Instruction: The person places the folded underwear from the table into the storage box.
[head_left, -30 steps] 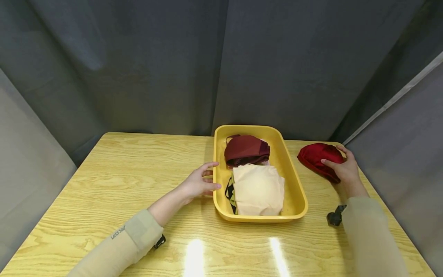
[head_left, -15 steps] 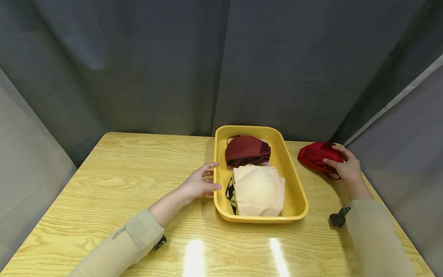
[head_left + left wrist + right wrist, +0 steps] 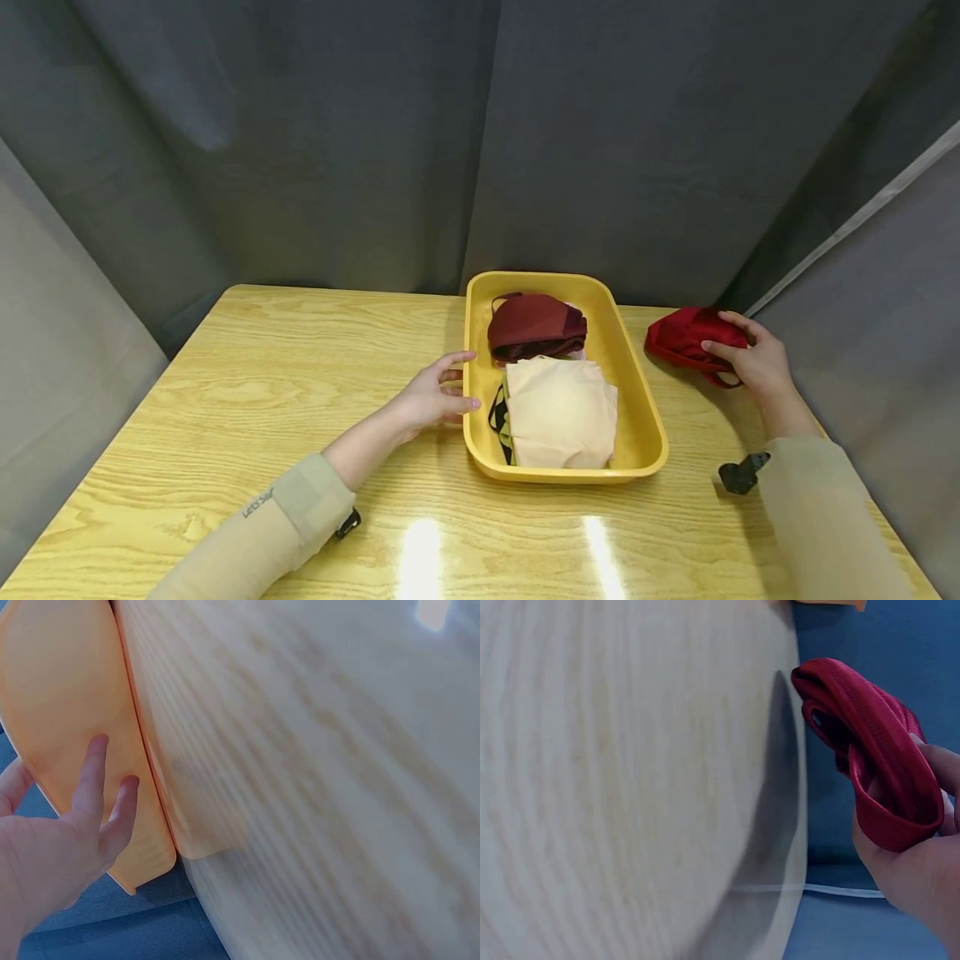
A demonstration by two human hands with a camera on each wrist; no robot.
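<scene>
A folded red satin bra (image 3: 690, 337) is at the table's far right corner, its cups nested and a strap loop hanging below. My right hand (image 3: 753, 358) grips its right end between thumb and fingers. In the right wrist view the folded red bra (image 3: 885, 757) is tilted, its shadow falling across the table. My left hand (image 3: 431, 396) rests at the left rim of a yellow plastic tray (image 3: 637, 400), fingers spread and fairly straight. In the left wrist view, fingertips (image 3: 97, 746) lie against the tray's outer wall.
Inside the tray are a folded maroon bra (image 3: 536, 327) at the back and a folded cream cloth garment (image 3: 562, 412) in front, over black and olive fabric (image 3: 502, 425). Grey curtains (image 3: 337, 150) stand close behind the wooden table (image 3: 300, 358) and beside it.
The right hand has moved slightly right and rolled the red bra, so its strap loop now shows at the lower edge. The left hand and tray stay in place.
</scene>
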